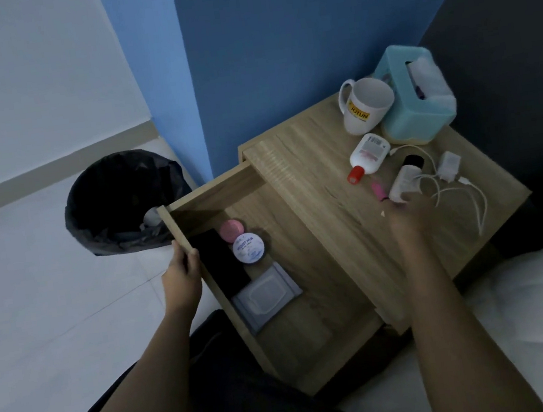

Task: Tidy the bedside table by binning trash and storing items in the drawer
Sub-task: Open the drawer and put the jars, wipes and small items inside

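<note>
head view: a person sits beside a wooden bedside counter (311,179) with its drawer (192,195) pulled open. the left hand (182,274) grips the drawer's front edge, fingers (192,256) clamped over it. the right hand (410,218) reaches onto the counter near its front edge, fingers touching the base of a small white bottle with a dark cap (406,177); blur hides whether they are closed around it. just beside it lie a pink tube (378,191), a white bottle with a red cap (365,158), and a white charger with cable (449,179). at the counter's back corner stand a white mug (365,105) and a teal tissue box (416,100). inside the drawer lie a pink round tin (231,231), a white round tin (249,248), a black flat item (218,261) and a wipes pack (266,294). a bin with a black liner (117,202) stands on the floor beyond the drawer.
</note>
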